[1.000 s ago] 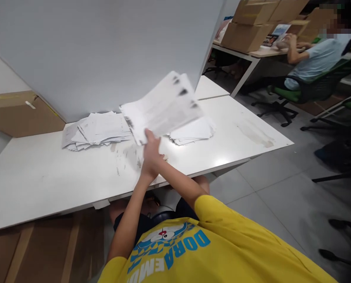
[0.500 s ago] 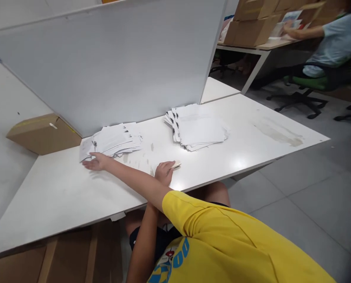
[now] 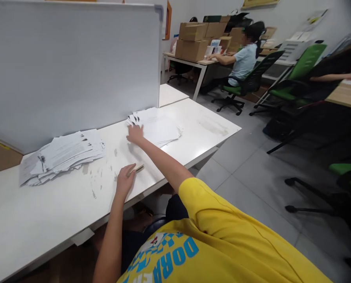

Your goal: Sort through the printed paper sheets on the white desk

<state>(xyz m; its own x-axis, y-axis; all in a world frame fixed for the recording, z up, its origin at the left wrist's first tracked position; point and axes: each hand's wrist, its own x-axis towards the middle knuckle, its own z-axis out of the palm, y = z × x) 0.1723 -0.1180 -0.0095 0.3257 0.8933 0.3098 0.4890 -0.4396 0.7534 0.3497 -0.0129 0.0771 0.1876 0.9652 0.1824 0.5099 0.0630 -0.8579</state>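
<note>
My left hand (image 3: 125,181) rests on the table near its front edge. Its fingers are closed on a slim beige tool (image 3: 139,168), which looks like a small stapler; part of it is hidden by the hand. My right hand (image 3: 135,134) reaches over to the left edge of the right paper stack (image 3: 160,127), fingers spread and apparently holding nothing. Whether the fingertips touch the sheets I cannot tell. Farther left lies another paper stack (image 3: 67,151), fanned out unevenly, with dark marks on some of its sheets.
A white board (image 3: 72,67) stands upright along the back of the white table (image 3: 45,212). At the left is a cardboard box (image 3: 1,157). Beyond, a person in a light blue shirt (image 3: 245,63) sits at a desk with boxes (image 3: 190,49). Green chairs (image 3: 308,65) stand at right.
My right hand has moved from beside the left paper stack to the right stack. My left hand keeps the beige tool on the table. The view has turned to the right.
</note>
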